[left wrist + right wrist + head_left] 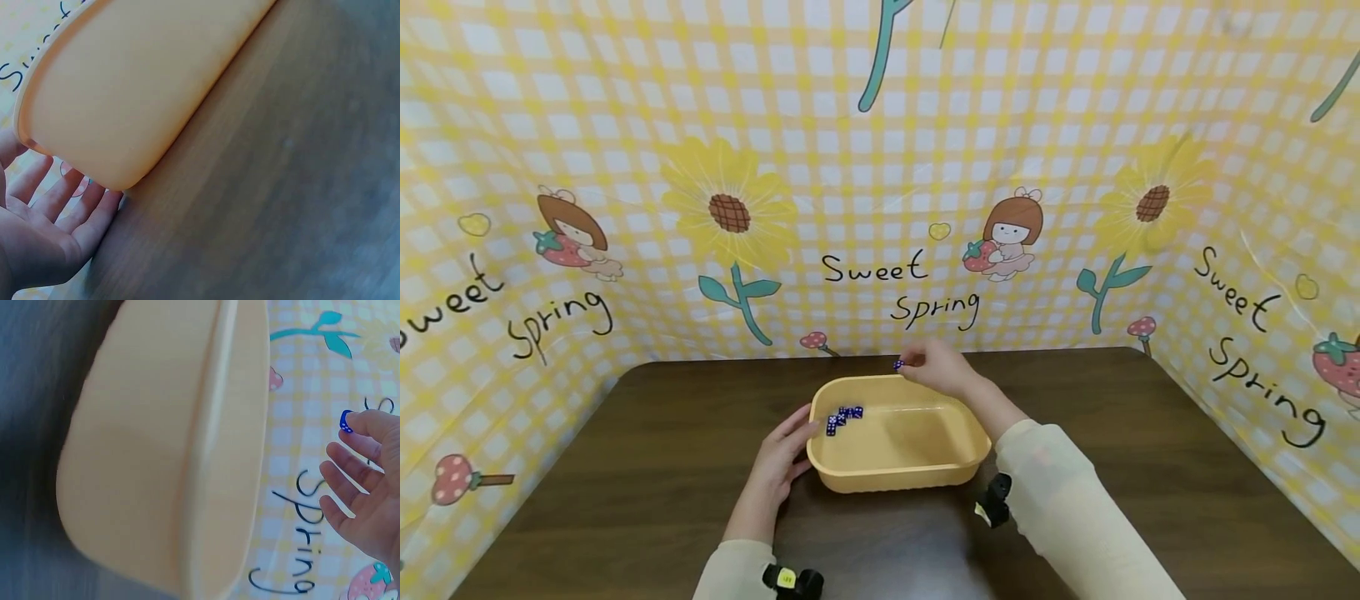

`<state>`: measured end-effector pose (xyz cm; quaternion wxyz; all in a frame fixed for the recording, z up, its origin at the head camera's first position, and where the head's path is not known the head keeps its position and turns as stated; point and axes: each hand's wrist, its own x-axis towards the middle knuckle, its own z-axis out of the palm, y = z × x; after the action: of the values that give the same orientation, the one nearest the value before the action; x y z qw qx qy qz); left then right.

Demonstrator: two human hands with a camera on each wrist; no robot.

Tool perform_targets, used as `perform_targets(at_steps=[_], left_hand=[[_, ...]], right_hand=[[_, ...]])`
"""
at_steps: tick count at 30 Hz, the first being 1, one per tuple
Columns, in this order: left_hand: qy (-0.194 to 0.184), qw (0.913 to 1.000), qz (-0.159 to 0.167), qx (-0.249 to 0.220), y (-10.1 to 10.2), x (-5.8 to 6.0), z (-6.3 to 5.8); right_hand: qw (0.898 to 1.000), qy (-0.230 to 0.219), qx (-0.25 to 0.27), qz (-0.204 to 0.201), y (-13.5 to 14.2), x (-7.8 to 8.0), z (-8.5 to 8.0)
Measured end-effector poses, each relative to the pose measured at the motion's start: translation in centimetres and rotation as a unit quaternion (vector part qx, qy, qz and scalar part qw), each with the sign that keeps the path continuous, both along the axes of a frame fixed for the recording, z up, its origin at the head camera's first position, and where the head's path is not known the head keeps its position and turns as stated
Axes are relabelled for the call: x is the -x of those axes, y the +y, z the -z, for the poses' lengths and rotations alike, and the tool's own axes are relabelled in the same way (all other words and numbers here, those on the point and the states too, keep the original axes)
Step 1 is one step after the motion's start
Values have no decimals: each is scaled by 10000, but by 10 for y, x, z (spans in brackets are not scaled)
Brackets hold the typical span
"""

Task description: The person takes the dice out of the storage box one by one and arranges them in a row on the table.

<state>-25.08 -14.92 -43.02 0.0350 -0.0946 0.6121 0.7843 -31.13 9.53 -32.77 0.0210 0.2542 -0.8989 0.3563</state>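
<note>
A yellow plastic tub (880, 481) stands on the table, with several blue dice (841, 417) with white dots at its left end inside. My left hand (784, 454) holds the tub's left end. In the left wrist view, that hand's fingers (59, 192) lie against the outer wall, and its thumb is at the rim. Above the tub's far rim, my right hand (938, 367) pinches one blue die (345, 422) between thumb and index finger. The other fingers of that hand are spread and loosely bent, shown in the right wrist view.
The dark wooden table (647, 467) extends around the tub. Behind it and along both sides hangs a yellow checked cloth (865, 183) printed with flowers and lettering. Black wrist cameras (793, 581) sit on both sleeves.
</note>
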Motion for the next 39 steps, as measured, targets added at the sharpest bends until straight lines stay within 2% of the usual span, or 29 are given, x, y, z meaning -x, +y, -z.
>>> perform_targets(at_steps=[3,12,18,23,32,39], left_hand=[[-19,10000,7,36,0,0,0],[-8,9999,53,92,-1,0,-1],[41,10000,26,74,-1,-1,-1],[42,10000,40,60,0,0,0],[38,10000,17,31,2,1,2],[68,10000,-31,36,0,1,2]], right_hand=[[9999,-39,140,15,12,-1,-4],[9990,258,237,285,47,-1,-14],[9983,297,159,471,73,-1,-14],[9975,231,228,623,97,-3,-10],[9961,378,124,782,138,-7,7],[9927,492,43,1101,162,-15,17]])
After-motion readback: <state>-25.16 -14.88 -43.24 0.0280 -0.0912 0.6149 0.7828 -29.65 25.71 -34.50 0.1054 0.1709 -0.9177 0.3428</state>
